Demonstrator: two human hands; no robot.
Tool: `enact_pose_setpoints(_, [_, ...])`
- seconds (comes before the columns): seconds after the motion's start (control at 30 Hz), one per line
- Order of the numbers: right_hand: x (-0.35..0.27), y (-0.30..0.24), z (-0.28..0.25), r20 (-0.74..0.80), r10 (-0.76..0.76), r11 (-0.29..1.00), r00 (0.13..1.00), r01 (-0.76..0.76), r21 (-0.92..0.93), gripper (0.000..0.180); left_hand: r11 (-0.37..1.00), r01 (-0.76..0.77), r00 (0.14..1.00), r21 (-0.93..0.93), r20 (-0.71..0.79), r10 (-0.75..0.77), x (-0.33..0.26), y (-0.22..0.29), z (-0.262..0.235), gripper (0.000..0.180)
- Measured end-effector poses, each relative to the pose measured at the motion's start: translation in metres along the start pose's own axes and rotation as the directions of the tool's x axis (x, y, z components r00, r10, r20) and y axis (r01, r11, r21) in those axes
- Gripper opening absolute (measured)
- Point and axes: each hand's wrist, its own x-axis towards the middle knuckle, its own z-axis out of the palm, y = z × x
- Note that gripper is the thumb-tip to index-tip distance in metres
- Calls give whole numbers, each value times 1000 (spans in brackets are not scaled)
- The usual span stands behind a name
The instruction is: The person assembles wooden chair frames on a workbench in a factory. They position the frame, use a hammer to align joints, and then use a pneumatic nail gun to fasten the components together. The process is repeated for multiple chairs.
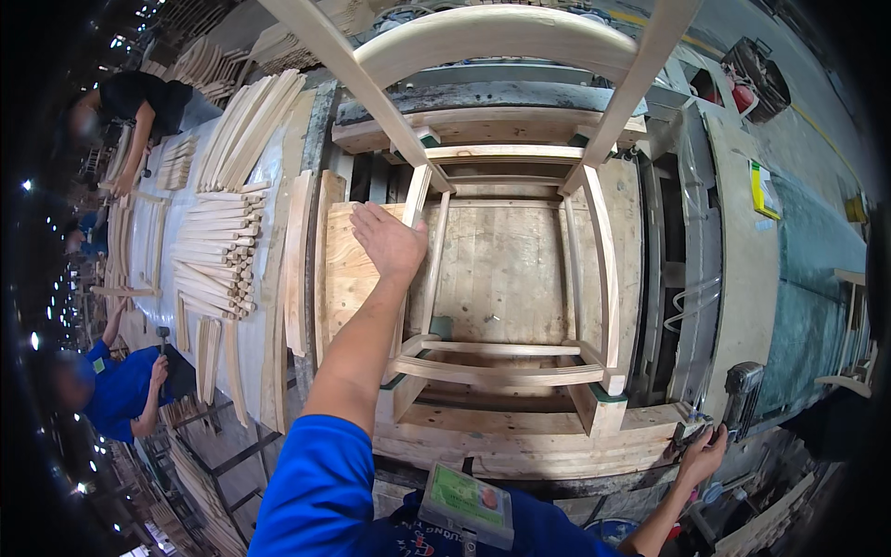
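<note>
A pale wooden chair frame [501, 374] lies seat-side toward me in a clamping bench [520, 450], its curved back rail at the far end. My left hand [390, 243] is open, fingers stretched out, with the thumb side against the left seat rail [417, 193]. Low on the right, my right hand [702, 457] has its fingers closed around a small dark metal fitting [685, 431] at the bench corner; its exact kind is unclear. Beside that hand stands a dark upright tool [742, 390] with a rounded head, perhaps a nail gun.
To the left, a table carries stacked wooden sticks [218, 251] and curved slats [251, 125]. Two people work there; one, in a blue shirt [111, 395], holds a mallet [162, 334]. A yellow-and-white packet [765, 190] lies on the right-hand board [742, 278].
</note>
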Motion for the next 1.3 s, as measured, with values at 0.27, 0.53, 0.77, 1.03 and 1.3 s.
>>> enact_pose_setpoints(0.27, [-13, -57, -47, 122, 106, 991, 987, -95, -97, 52, 998, -4, 1000, -67, 18, 5, -5, -5, -14, 103])
enact_pose_setpoints(0.53, [-183, -198, -58, 359, -927, 365, 110, 485, 795, 36, 806, 151, 844, -572, 499, 196, -19, -61, -85, 93])
enact_pose_setpoints(0.77, [-284, -225, -6, 273, -917, 47, -290, 601, 798, 36, 572, 133, 936, -810, 292, 196, -119, -174, -154, 73])
enact_pose_setpoints(1.03, [-340, -232, -10, 263, -928, 3, -264, 701, 713, 35, 440, 221, 959, -870, 276, 65, -220, -251, -148, 60])
enact_pose_setpoints(1.3, [-305, -190, -29, 579, -802, 580, 147, -39, 813, 27, 294, 183, 983, -938, 183, -27, -225, -273, -153, 49])
